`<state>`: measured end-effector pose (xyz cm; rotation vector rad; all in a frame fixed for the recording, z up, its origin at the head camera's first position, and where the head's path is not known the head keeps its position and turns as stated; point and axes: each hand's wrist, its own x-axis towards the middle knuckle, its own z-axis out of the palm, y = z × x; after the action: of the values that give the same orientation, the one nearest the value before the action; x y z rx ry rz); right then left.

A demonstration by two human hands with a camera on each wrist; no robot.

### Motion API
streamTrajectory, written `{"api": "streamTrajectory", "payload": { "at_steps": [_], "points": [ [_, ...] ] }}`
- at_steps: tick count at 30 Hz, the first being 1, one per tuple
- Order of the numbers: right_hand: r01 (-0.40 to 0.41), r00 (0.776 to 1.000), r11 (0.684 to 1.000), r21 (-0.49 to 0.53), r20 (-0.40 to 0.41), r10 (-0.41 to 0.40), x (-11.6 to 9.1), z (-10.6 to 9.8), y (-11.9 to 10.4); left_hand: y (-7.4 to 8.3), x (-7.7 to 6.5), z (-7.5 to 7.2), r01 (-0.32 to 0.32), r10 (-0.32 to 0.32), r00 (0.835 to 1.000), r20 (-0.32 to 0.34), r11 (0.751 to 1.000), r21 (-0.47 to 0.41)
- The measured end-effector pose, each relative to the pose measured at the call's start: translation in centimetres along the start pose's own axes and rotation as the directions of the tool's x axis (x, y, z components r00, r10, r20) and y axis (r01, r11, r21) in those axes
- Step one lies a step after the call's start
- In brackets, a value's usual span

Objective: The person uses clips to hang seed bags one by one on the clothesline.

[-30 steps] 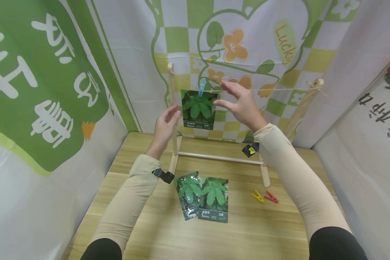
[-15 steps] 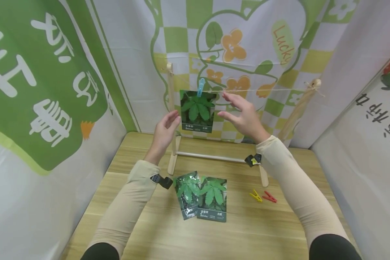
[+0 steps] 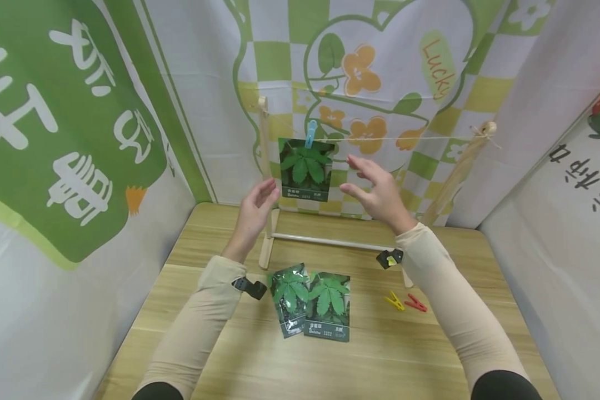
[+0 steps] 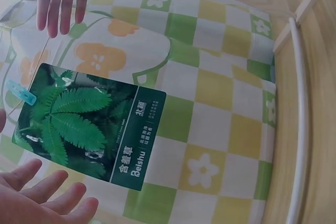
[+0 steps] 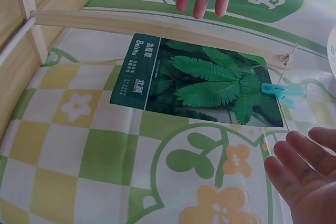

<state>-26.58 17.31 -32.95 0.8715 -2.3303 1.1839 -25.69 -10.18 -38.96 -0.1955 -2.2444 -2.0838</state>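
A dark green seed packet point(image 3: 306, 170) with a leaf picture hangs from a thin string point(image 3: 405, 138), held by a light blue clothespin point(image 3: 310, 133). My left hand point(image 3: 252, 216) is just left of the packet, fingers relaxed and holding nothing. On the other side my right hand point(image 3: 377, 191) stands apart from the packet, its fingers loosely bent around empty air. In the left wrist view the clothespin point(image 4: 21, 92) bites the packet's top edge; the right wrist view shows the same packet point(image 5: 199, 80) between both hands.
Two more seed packets point(image 3: 327, 305) lie overlapping on the wooden table point(image 3: 390, 361). A yellow clothespin point(image 3: 394, 300) and a red clothespin point(image 3: 416, 303) lie to their right. The wooden frame's left post point(image 3: 265, 161) and right post point(image 3: 447, 178) carry the string; a white rod point(image 3: 330, 241) joins their feet.
Both hands have drawn slightly down and away from the hanging packet, the right one moving off to the right. The packet stays clipped on the string.
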Motion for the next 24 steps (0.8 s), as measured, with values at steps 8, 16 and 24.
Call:
{"api": "streamTrajectory", "payload": {
  "at_steps": [8, 16, 24],
  "points": [
    [-0.066, 0.998, 0.998, 0.021, -0.004, 0.066, -1.4, 0.3, 0.8, -0.7, -0.7, 0.1, 0.013, -0.013, 1.0, 0.004, 1.0, 0.011],
    [-0.111, 0.994, 0.993, 0.031, 0.005, 0.111, -2.8, 0.6, 1.5, -1.4, -1.2, 0.2, 0.02, -0.019, 1.0, -0.011, 1.0, 0.019],
    [-0.16, 0.987, 0.986, 0.046, -0.006, 0.161, -4.4, 0.9, 2.2, -2.3, -1.7, 0.4, 0.045, -0.044, 0.999, -0.015, 0.999, 0.026]
  ]
}}
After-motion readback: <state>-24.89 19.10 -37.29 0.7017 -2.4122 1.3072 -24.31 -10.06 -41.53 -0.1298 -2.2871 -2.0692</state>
